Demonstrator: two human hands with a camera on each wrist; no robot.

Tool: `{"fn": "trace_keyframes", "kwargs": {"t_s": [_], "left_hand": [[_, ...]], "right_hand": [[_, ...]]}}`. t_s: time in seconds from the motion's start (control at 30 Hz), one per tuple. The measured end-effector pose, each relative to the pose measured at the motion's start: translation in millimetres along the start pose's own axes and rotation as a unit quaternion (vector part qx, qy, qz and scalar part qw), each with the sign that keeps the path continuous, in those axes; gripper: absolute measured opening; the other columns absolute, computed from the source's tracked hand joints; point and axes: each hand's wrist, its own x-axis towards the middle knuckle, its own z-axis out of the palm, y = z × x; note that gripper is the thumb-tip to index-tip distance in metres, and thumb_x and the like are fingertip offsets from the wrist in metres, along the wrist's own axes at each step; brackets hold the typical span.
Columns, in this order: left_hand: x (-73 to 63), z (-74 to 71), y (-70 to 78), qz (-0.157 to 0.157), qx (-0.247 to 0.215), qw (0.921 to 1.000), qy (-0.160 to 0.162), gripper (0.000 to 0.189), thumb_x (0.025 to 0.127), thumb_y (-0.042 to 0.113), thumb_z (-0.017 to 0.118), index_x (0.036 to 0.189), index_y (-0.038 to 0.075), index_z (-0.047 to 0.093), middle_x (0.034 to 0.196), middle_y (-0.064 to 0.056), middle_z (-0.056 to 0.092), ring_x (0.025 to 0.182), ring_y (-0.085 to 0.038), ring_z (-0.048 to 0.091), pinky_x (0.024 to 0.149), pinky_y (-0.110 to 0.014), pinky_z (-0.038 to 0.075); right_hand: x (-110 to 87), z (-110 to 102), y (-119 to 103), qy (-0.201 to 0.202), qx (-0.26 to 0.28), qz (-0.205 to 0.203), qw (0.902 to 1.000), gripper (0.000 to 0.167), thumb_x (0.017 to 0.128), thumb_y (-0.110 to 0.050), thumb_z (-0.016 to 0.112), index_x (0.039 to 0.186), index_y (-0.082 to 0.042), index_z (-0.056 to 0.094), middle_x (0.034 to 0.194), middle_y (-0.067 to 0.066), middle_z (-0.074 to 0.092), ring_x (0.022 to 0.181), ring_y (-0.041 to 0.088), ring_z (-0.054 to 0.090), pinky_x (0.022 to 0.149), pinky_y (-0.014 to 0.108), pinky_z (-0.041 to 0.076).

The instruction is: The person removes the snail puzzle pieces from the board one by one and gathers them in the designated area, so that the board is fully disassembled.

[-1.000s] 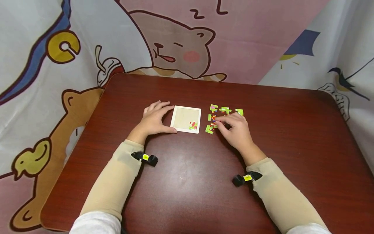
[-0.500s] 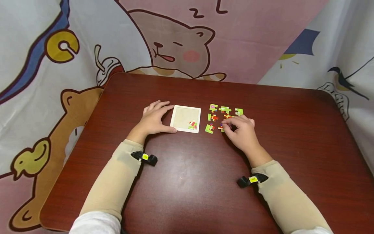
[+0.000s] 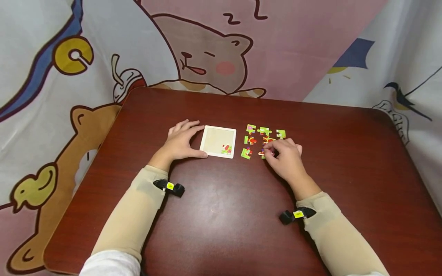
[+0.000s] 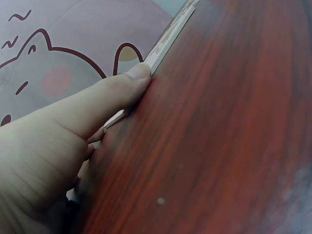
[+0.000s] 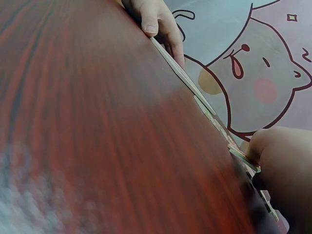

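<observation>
A square puzzle tray (image 3: 216, 156) with a pale rim lies mid-table, one colourful piece (image 3: 226, 148) in its near right corner. My left hand (image 3: 181, 145) holds the tray's left side, thumb at the near corner and index finger at the far one. To the right of the tray, my right hand (image 3: 287, 157) pinches a jigsaw piece (image 5: 243, 159), which looks tilted in the right wrist view. Its fingertips are low over the near middle of the loose pieces, just beside another piece (image 3: 261, 153). The curled fingers hide part of what lies beneath.
Several green and red jigsaw pieces lie in loose rows, among them a flower piece (image 3: 251, 128), a left-hand one (image 3: 246, 153) and a far right one (image 3: 281, 133). The dark red table (image 3: 214, 214) reaches a cartoon-printed cloth (image 3: 276, 50) behind.
My right hand has moved slightly right from the left column of pieces, so that column now shows fully. Over the last half second it has hardly moved. The left hand stays on the tray.
</observation>
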Motion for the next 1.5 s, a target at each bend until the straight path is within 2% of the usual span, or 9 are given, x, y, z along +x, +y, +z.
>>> {"fn": "trace_keyframes", "kwargs": {"t_s": [0.23, 0.37, 0.53, 1.0, 1.33, 1.5], "left_hand": [[0.4, -0.2, 0.2, -0.002, 0.002, 1.0000, 0.000, 0.111, 0.070, 0.067, 0.090, 0.162, 0.022, 0.049, 0.171, -0.005, 0.035, 0.160, -0.036, 0.017, 0.120, -0.062, 0.017], [0.7, -0.2, 0.4, -0.002, 0.004, 1.0000, 0.001, 0.110, 0.071, 0.067, 0.090, 0.162, 0.022, 0.049, 0.171, -0.004, 0.035, 0.160, -0.035, 0.017, 0.120, -0.062, 0.017], [1.2, -0.3, 1.5, -0.002, 0.004, 1.0000, -0.001, 0.110, 0.071, 0.067, 0.090, 0.162, 0.022, 0.049, 0.171, -0.004, 0.035, 0.160, -0.035, 0.017, 0.120, -0.062, 0.017], [0.8, 0.1, -0.2, -0.002, 0.007, 1.0000, 0.000, 0.111, 0.070, 0.069, 0.090, 0.162, 0.023, 0.049, 0.171, -0.003, 0.035, 0.160, -0.035, 0.017, 0.120, -0.061, 0.017], [2.2, -2.2, 1.6, -0.002, 0.007, 1.0000, 0.001, 0.110, 0.071, 0.068, 0.089, 0.162, 0.022, 0.049, 0.171, -0.003, 0.035, 0.160, -0.034, 0.017, 0.120, -0.060, 0.016], [0.4, -0.4, -0.2, -0.005, 0.006, 1.0000, 0.001, 0.110, 0.071, 0.069, 0.089, 0.162, 0.023, 0.049, 0.171, -0.003, 0.035, 0.160, -0.034, 0.017, 0.120, -0.061, 0.017]], "right_hand": [[0.6, 0, 2, -0.004, -0.009, 0.003, 0.9999, 0.007, 0.089, -0.013, 0.073, 0.090, -0.017, 0.078, 0.092, 0.002, 0.075, 0.095, 0.030, 0.057, 0.082, 0.058, 0.030], [-0.6, -1, 1, -0.009, -0.012, 0.011, 0.9998, 0.003, 0.089, -0.015, 0.075, 0.089, -0.017, 0.078, 0.094, 0.004, 0.067, 0.098, 0.035, 0.052, 0.084, 0.061, 0.030], [-2.0, -2, 0, 0.011, -0.003, 0.015, 0.9998, 0.004, 0.090, -0.019, 0.079, 0.092, -0.016, 0.079, 0.097, 0.007, 0.060, 0.100, 0.039, 0.049, 0.085, 0.063, 0.029], [5.4, 4, -3, 0.055, 0.026, -0.036, 0.9975, 0.007, 0.090, -0.016, 0.080, 0.097, -0.013, 0.080, 0.094, 0.006, 0.070, 0.096, 0.034, 0.054, 0.084, 0.061, 0.030], [19.4, 18, -19, 0.062, 0.059, -0.078, 0.9933, 0.005, 0.088, -0.013, 0.078, 0.093, -0.013, 0.081, 0.097, 0.001, 0.076, 0.098, 0.033, 0.055, 0.083, 0.059, 0.030], [28.5, 31, -28, 0.042, 0.070, -0.092, 0.9924, 0.010, 0.088, -0.018, 0.078, 0.096, -0.012, 0.081, 0.102, 0.002, 0.076, 0.101, 0.033, 0.056, 0.084, 0.059, 0.031]]}}
